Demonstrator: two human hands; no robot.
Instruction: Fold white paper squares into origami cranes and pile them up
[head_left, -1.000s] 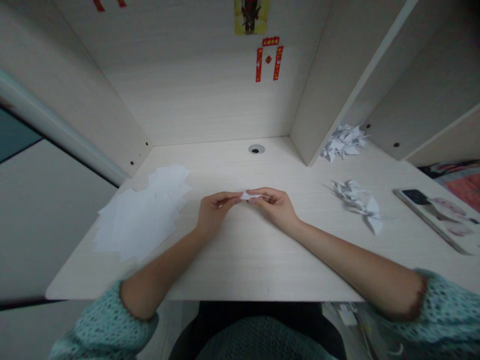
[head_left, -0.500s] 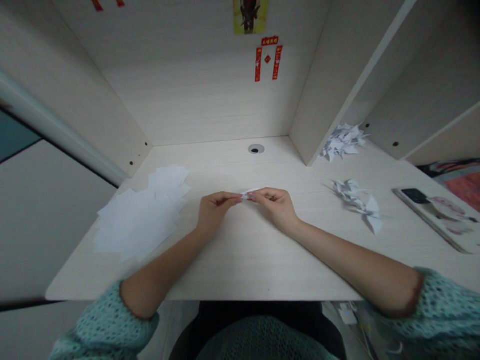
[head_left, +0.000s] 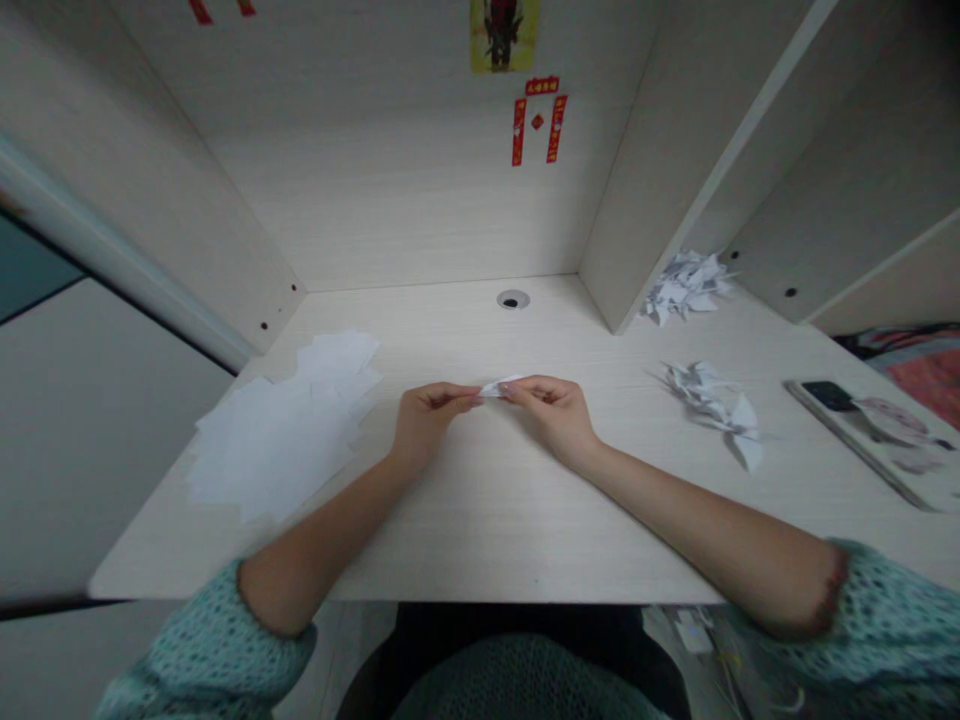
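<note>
A small folded piece of white paper (head_left: 496, 387) is pinched between both hands just above the middle of the pale wooden desk (head_left: 480, 520). My left hand (head_left: 426, 418) grips its left end with fingertips pressed together. My right hand (head_left: 553, 410) grips its right end, fingers curled in. Most of the paper is hidden by the fingers.
A loose spread of white paper sheets (head_left: 281, 430) lies at the left. Folded paper figures (head_left: 712, 405) lie at the right, with a further pile (head_left: 686, 283) in the shelf nook. A phone (head_left: 870, 435) rests at the far right. A cable hole (head_left: 512, 299) sits at the back.
The hands stay in place; the fingers have shifted slightly on the small folded paper, which now sticks up a little more between them.
</note>
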